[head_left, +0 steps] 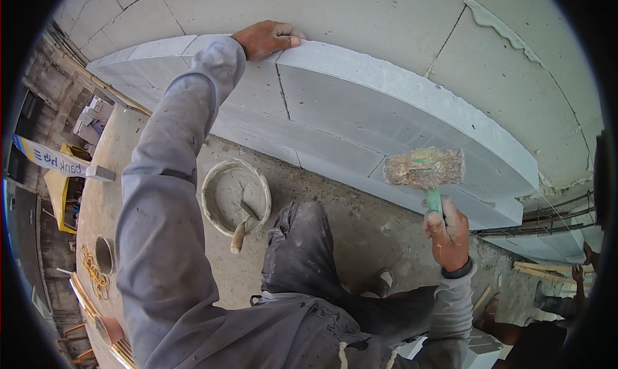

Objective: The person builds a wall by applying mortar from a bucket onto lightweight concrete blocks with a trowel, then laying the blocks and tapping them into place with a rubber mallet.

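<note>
My left hand (265, 39) lies on the top edge of the pale block wall (347, 105), close to a vertical joint, with its fingers stretched along the edge. Gripped by its green handle, a mallet (423, 167) is in my right hand (449, 235). The mallet's thick head is crusted with dried grey material and shows in front of the wall's face; whether it touches the blocks I cannot tell. Below, on the floor between my left arm and my knee, stands a round bucket (205, 202) of grey mortar. A trowel (238, 238) with a wooden handle rests across its rim.
Behind the low blocks rises a larger block wall (360, 15) with mortar squeezed from a joint. Reinforcing bars (560, 209) run at the right, near wooden planks (547, 271) and another person (537, 333). At left are a coil of yellow rope (94, 272) and another bucket (104, 254).
</note>
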Tool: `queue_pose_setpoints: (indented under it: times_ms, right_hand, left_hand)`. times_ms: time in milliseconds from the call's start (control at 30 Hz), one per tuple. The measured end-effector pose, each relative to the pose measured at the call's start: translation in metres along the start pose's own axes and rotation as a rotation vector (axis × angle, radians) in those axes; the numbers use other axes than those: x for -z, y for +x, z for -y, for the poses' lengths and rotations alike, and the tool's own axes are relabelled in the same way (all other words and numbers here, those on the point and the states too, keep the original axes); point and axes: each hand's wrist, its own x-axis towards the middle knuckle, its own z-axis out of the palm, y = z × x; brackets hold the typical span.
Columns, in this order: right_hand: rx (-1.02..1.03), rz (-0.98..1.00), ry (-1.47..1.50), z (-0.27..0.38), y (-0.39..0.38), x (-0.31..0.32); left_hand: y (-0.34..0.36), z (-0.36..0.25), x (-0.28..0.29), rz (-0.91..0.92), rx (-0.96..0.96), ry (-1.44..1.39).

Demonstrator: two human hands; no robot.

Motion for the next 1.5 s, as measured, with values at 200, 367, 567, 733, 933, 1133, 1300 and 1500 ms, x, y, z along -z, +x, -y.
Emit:
queue_pose_setpoints:
  times_ms: [200, 367, 567, 733, 933, 1133, 1300, 1500]
  right_hand:
    - [0.119, -0.178, -0.310, 0.098, 0.096, 0.023]
    - [-0.170, -0.207, -0.196, 0.141, 0.145, 0.010]
    - [0.032, -0.145, -0.692, 0.093, 0.181, -0.026]
    - [-0.046, -0.136, -0.601, 0.111, 0.181, -0.019]
    - [-0.038, -0.141, -0.627, 0.105, 0.188, -0.031]
    - [-0.022, -0.097, -0.607, 0.121, 0.186, -0.029]
    - [-0.125, -0.189, -0.325, 0.145, 0.181, -0.029]
    - [0.033, -0.053, -0.759, 0.112, 0.195, -0.044]
  left_hand:
    - [-0.004, 0.018, 0.003, -0.008, -0.042, -0.004]
    - [-0.001, 0.012, 0.001, -0.011, -0.048, -0.014]
    - [0.000, 0.017, 0.000, -0.031, -0.062, -0.033]
    - [-0.001, 0.015, 0.000, -0.042, -0.050, -0.047]
    - [-0.002, 0.012, 0.000, -0.045, -0.032, -0.055]
    - [-0.002, 0.013, -0.001, -0.037, -0.035, -0.077]
    - [-0.001, 0.017, -0.004, -0.097, -0.041, -0.084]
    - [0.001, 0.018, -0.005, -0.076, -0.081, -0.108]
